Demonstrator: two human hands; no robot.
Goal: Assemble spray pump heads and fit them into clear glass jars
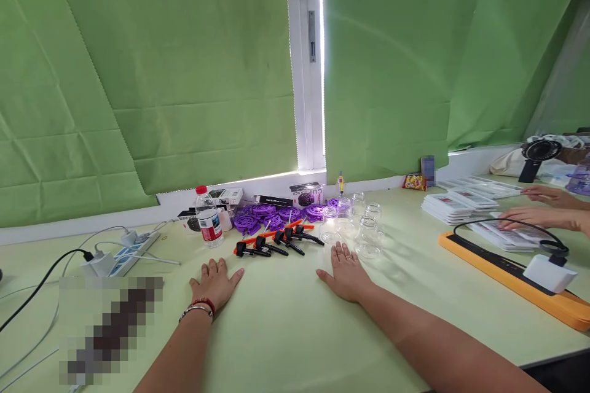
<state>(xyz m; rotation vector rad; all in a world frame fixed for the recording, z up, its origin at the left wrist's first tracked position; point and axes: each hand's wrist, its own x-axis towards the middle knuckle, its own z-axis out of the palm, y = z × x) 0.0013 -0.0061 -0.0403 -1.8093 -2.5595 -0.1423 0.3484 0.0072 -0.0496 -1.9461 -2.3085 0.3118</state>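
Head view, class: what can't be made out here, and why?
All in the head view:
Palms: turned down, hidden by left hand and right hand.
Purple pieces: overlap hides the count.
Plastic bottle: fine print too small.
Pixelated patch: masks what's there.
Co-worker's arms: cut by right edge.

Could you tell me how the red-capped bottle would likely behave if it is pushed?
The bottle is taller than wide, so it would probably tip if pushed near its red cap. Being round, it might roll once lying down. Looking like clear plastic, it may dent.
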